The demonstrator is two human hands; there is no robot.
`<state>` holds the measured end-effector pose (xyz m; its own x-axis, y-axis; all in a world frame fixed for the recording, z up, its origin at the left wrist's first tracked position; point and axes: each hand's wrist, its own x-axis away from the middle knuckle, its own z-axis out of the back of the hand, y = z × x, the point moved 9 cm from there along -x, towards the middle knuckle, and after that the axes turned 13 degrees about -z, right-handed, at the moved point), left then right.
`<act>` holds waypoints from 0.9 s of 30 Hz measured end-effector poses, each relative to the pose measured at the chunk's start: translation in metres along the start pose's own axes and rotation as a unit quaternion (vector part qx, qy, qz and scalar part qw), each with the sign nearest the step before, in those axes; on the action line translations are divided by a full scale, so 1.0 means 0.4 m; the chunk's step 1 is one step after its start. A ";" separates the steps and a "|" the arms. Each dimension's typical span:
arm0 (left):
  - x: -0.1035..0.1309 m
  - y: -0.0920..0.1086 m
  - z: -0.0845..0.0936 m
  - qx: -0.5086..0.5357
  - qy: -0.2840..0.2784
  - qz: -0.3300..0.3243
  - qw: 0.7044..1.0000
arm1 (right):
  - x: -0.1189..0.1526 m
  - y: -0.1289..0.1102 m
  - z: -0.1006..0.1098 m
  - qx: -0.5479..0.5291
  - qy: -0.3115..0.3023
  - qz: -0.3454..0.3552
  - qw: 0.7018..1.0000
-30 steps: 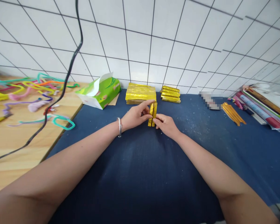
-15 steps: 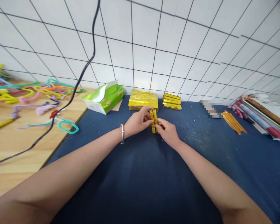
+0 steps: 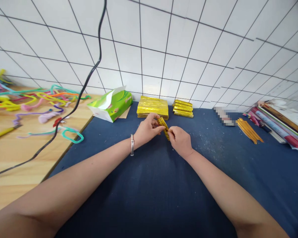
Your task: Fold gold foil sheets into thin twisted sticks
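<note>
A narrow folded strip of gold foil paper (image 3: 164, 124) is held between my two hands above the dark blue cloth (image 3: 149, 198). My left hand (image 3: 149, 129), with a silver bangle at the wrist, pinches the strip's upper end. At the lower end, the fingers of my right hand (image 3: 180, 140) are closed on the same strip. It slants down to the right, and its lower part is partly hidden by my right fingers. Just behind my hands lies a thick stack of gold foil paper (image 3: 152, 106). Beside that stack, to the right, is a pile of folded gold strips (image 3: 183, 108).
A green tissue pack (image 3: 118, 105) stands left of the stack. Colourful pipe cleaners (image 3: 39, 99) cover part of the wooden board (image 3: 20, 165). A black cable (image 3: 89, 71) hangs across the left. To the right lie orange-gold strips (image 3: 249, 130) and books (image 3: 283, 125).
The gold strip has tilted from near upright to a slant, and the gap along its middle looks narrower. My right hand has shifted slightly right, its fingers curled tighter.
</note>
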<state>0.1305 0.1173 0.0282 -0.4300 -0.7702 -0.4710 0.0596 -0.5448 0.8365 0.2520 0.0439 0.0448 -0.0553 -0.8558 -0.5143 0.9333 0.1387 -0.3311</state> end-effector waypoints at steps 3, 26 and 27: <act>0.002 -0.006 0.002 0.000 0.009 0.013 1.000 | 0.004 -0.018 0.001 0.007 0.005 0.043 0.999; 0.004 -0.002 -0.033 0.131 -0.028 0.016 0.991 | -0.007 0.026 -0.007 -0.026 -0.009 -0.024 0.999; 0.004 -0.004 -0.033 0.129 -0.028 0.017 0.991 | -0.008 0.028 -0.006 -0.026 -0.010 -0.029 0.999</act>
<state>0.1417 0.1125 0.0224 -0.4808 -0.7631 -0.4319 -0.1552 -0.4107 0.8985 0.2616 0.0494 0.0407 -0.1007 -0.8726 -0.4779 0.9094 0.1141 -0.3999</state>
